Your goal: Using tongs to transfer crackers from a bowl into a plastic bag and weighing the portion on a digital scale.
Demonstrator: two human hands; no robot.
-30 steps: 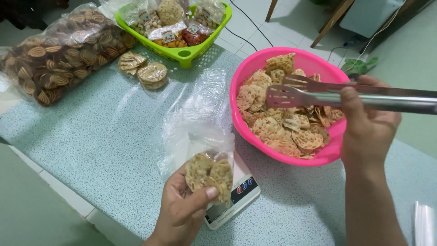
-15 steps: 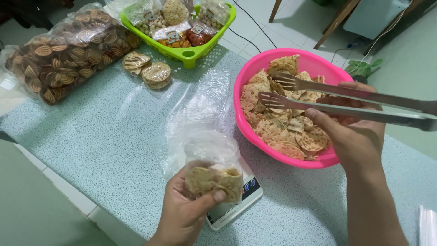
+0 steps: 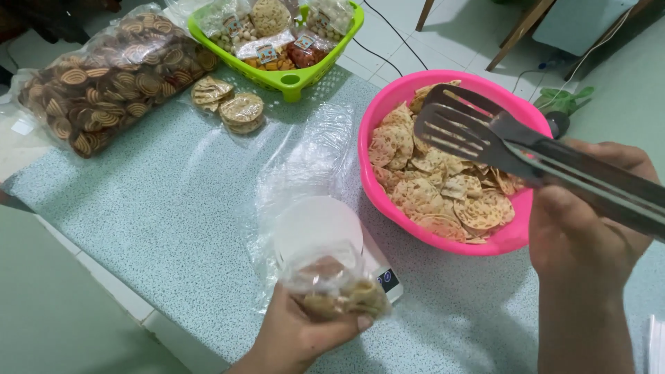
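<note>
On the speckled bench [image 3: 138, 208], the pink basin [image 3: 377, 201] at the far right holds thin, brittle crackers [image 3: 443, 194] that snap under pressure, so lift them gently with the metal tongs [image 3: 485, 138] your right hand [image 3: 589, 228] holds, its grip wrapped round the handles, blades slightly apart. At the near edge, your left hand [image 3: 298, 332] cups a light, slippery clear bag [image 3: 332, 287] of crackers from below, over the small white scale [image 3: 325, 235]; hold that bag by its loose top film, not the contents.

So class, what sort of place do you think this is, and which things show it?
Probably a small home snack-packing spot: a pink basin of crackers, a small white scale, and a large bag of spiral biscuits on the table.
</note>
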